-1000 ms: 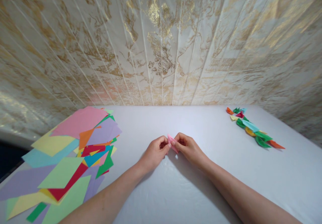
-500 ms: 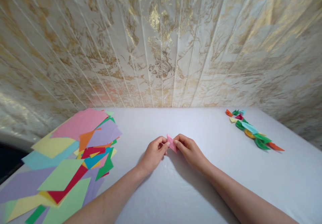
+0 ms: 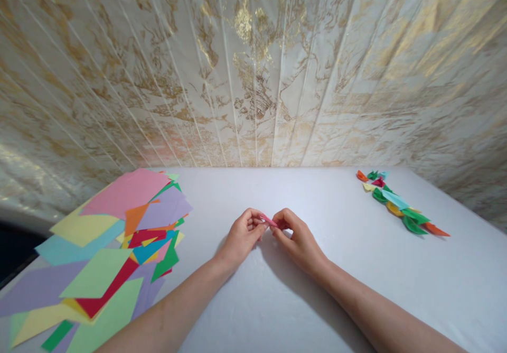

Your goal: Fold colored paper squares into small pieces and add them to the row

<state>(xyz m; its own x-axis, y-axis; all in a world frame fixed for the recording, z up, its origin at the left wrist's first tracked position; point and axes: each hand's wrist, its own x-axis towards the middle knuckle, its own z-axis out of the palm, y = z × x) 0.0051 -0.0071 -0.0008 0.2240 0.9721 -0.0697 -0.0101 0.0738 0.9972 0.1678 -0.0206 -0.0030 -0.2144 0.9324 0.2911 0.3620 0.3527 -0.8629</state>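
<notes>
A small folded piece of pink paper (image 3: pixel 269 219) is pinched between both hands above the middle of the white table. My left hand (image 3: pixel 246 232) grips its left end between thumb and fingers. On the other end, the thumb and forefinger of my right hand (image 3: pixel 293 234) are closed. The paper is seen nearly edge-on as a thin slanting strip, so its folds cannot be made out. Fingers cover both of its ends.
Loose coloured paper sheets (image 3: pixel 99 272) lie overlapping on the left side of the white table (image 3: pixel 237 310). Several small folded paper shapes (image 3: pixel 394 200) form a slanting row at the right. A gold-patterned curtain (image 3: pixel 253 78) hangs along the back edge.
The pink paper has turned from showing a broad diamond-like face to nearly edge-on. My right hand's fingers have shifted slightly up and left along it; both hands still hold it.
</notes>
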